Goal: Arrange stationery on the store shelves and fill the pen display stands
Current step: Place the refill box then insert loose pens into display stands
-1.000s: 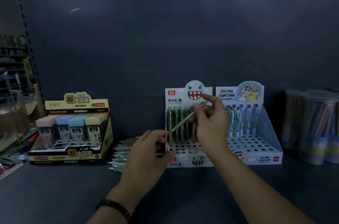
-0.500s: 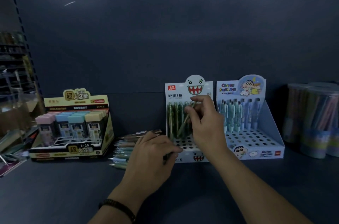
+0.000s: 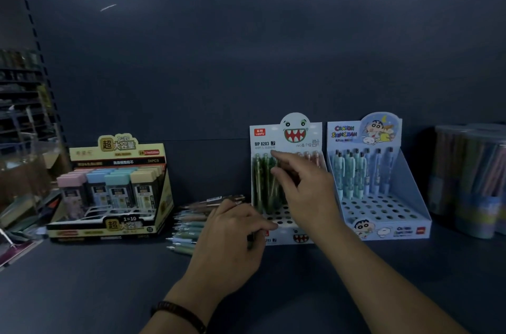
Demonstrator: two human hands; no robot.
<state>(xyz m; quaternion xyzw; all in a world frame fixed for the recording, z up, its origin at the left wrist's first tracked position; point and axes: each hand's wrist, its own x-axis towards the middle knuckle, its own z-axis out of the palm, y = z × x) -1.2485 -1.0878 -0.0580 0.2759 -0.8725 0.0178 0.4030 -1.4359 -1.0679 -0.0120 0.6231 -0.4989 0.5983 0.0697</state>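
Observation:
The white monster-face pen display stand [image 3: 262, 137] stands at the centre of the dark shelf, with green pens [image 3: 258, 186] upright in its back row and pinkish ones [image 3: 312, 155] further right. My right hand [image 3: 306, 191] reaches into that row, thumb and forefinger pinching the top of a slightly tilted green pen [image 3: 273, 185]. My left hand [image 3: 232, 240] hovers in front of the stand's left corner, fingers curled round a dark pen [image 3: 250, 238] that is mostly hidden. A heap of loose pens [image 3: 189, 224] lies just left of that hand.
A blue cartoon display stand [image 3: 383, 210] with blue pens in its back rows adjoins on the right. Clear tubs of pencils [image 3: 471, 183] stand at far right. A yellow box of lead cases [image 3: 117, 186] sits at left. The shelf's back wall [image 3: 246, 60] is close behind.
My right hand has brought the green pen from a slanted hold in front of the stand down into the green row. My left hand drew slightly nearer and lower, still holding its pen.

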